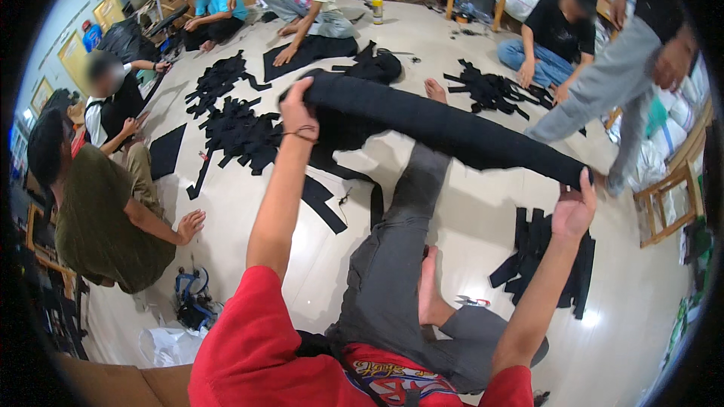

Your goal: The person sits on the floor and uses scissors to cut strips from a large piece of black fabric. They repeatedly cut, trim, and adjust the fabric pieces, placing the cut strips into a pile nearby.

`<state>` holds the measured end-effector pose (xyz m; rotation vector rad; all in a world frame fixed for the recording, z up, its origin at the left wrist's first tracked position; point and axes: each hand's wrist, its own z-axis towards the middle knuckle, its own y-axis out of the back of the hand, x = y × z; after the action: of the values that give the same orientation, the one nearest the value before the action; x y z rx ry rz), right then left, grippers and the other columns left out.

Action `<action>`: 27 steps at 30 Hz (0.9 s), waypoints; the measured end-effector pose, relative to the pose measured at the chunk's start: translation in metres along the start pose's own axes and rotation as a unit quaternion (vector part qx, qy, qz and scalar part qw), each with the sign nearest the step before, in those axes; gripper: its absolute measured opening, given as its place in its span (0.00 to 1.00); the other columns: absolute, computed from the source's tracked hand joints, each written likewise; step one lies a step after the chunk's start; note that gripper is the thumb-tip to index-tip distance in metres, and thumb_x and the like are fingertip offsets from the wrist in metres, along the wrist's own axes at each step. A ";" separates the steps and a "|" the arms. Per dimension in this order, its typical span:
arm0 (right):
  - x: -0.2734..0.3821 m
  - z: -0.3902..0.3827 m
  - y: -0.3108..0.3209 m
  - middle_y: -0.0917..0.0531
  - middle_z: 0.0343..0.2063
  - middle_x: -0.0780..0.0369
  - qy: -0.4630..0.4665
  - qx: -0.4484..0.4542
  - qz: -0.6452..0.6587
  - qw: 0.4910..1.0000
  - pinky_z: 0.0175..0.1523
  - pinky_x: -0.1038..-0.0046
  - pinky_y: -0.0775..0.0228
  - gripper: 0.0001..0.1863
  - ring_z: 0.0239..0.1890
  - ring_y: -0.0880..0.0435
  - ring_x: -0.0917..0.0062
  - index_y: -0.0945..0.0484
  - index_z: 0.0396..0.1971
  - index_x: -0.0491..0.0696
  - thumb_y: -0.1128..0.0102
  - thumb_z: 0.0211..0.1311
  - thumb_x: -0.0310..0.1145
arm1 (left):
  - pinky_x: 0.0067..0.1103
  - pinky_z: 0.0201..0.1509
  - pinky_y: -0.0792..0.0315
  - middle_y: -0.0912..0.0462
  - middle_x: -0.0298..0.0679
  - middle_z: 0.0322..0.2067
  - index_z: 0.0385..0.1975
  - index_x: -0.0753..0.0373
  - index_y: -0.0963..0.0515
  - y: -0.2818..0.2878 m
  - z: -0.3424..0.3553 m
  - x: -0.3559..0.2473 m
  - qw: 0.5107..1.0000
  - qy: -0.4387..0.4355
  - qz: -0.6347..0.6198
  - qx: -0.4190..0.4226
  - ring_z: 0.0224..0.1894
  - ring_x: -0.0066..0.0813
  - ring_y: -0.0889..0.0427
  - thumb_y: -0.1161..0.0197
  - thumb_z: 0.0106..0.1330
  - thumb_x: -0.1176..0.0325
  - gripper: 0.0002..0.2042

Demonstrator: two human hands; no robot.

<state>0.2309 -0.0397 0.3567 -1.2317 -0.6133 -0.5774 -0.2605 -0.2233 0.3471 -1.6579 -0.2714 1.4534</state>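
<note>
A long folded band of black fabric stretches in the air in front of me, above my outstretched leg. My left hand grips its left end, which sits higher. At the lower right end, my right hand holds the fabric with the thumb up at the edge and the palm partly showing. Black fabric strips lie on the floor just below my right hand. Below my left hand, another black strip rests on the tiles. Small snips lie by my bent leg.
Heaps of black fabric pieces cover the floor at centre left, with another heap far right. Several people sit around, one in an olive shirt close at left. A person in grey trousers stands at right near a wooden frame.
</note>
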 end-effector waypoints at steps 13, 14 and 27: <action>-0.201 -0.181 0.222 0.17 0.24 0.64 -0.247 0.163 -0.530 0.795 0.32 0.78 0.28 0.10 0.27 0.20 0.83 0.18 0.36 0.40 0.35 0.56 0.27 | 0.29 0.41 0.24 0.20 0.42 0.35 0.42 0.67 0.24 0.289 -0.131 0.131 0.798 0.433 0.274 -0.317 0.28 0.36 0.22 0.34 0.53 0.61 0.20; -0.193 -0.190 0.219 0.17 0.24 0.64 -0.259 0.160 -0.533 0.789 0.32 0.78 0.27 0.11 0.27 0.21 0.84 0.19 0.37 0.40 0.33 0.56 0.28 | 0.28 0.38 0.24 0.22 0.41 0.32 0.41 0.67 0.25 0.305 -0.137 0.132 0.787 0.399 0.351 -0.313 0.25 0.33 0.25 0.33 0.52 0.61 0.20; -0.105 -0.219 0.232 0.18 0.41 0.58 -0.213 0.280 -0.806 0.475 0.54 0.58 0.26 0.17 0.50 0.20 0.60 0.22 0.37 0.48 0.31 0.43 0.29 | 0.38 0.59 0.37 0.21 0.38 0.48 0.38 0.54 0.15 0.050 -0.213 0.188 0.572 -0.147 0.639 0.493 0.56 0.41 0.27 0.25 0.45 0.59 0.18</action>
<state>0.3442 -0.1903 0.0785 0.2975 -2.2357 -1.4253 -0.0372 -0.2263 0.1650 -0.4146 1.6526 2.1642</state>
